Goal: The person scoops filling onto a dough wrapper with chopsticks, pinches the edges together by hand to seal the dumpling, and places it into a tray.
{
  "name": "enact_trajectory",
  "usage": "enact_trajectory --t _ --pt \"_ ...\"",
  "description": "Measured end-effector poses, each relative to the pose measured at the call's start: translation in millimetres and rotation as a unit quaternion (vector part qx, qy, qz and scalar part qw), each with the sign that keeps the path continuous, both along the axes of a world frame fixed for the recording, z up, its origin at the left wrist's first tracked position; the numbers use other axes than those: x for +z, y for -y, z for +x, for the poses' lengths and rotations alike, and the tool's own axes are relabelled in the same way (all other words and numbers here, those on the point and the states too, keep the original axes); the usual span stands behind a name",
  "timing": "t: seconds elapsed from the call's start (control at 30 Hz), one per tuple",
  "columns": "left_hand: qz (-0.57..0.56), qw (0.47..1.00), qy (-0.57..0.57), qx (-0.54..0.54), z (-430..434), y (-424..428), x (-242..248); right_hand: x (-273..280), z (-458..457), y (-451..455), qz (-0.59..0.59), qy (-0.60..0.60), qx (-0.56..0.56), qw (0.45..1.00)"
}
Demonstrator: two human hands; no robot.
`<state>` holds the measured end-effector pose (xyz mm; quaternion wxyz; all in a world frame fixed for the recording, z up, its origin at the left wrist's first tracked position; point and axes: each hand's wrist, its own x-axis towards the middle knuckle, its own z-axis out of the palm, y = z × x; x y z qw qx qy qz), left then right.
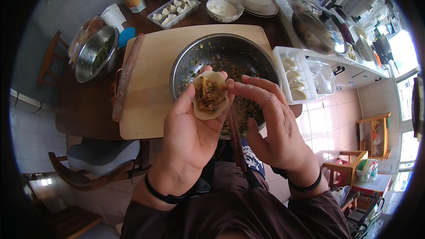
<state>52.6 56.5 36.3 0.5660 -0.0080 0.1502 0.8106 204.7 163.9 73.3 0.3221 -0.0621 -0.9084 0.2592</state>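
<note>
A round dumpling wrapper [200,112] lies on the palm and fingers of my left hand [191,132], with a mound of chopped filling [210,94] on it. My right hand [277,122] is at the wrapper's right side, its index fingertip by the edge; whether it pinches the dough is unclear. Both hands are over a large steel bowl [186,51] holding more filling. A pair of dark chopsticks [236,139] leans at the bowl's near rim between my hands.
Under the bowl is a wooden board [156,59] with a rolling pin [127,78] along its left edge. A white tray of dumplings [310,86] stands right, another tray [176,20] behind. A steel bowl of greens [113,53] sits left; a flour bowl [225,16] is at the back.
</note>
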Motion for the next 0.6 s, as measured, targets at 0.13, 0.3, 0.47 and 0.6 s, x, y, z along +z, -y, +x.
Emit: enact_trajectory --t 0.13,0.3,0.47,0.6 --pt "-0.002 1.0 0.004 -0.008 0.8 -0.9 -0.7 -4.0 -5.7 -3.2 0.002 -0.023 0.025 0.999" --pt "-0.028 1.0 -0.005 0.006 3.4 -1.7 1.4 -1.9 -3.7 -6.7 -0.011 -0.032 -0.016 0.999" --pt "-0.005 1.0 0.003 -0.015 4.9 -1.5 0.9 -1.4 -5.4 -5.2 0.045 0.017 -0.018 0.999" --pt "0.001 1.0 0.007 -0.012 4.0 -0.5 0.7 -1.2 -2.7 -8.9 0.028 -0.021 -0.043 0.998"
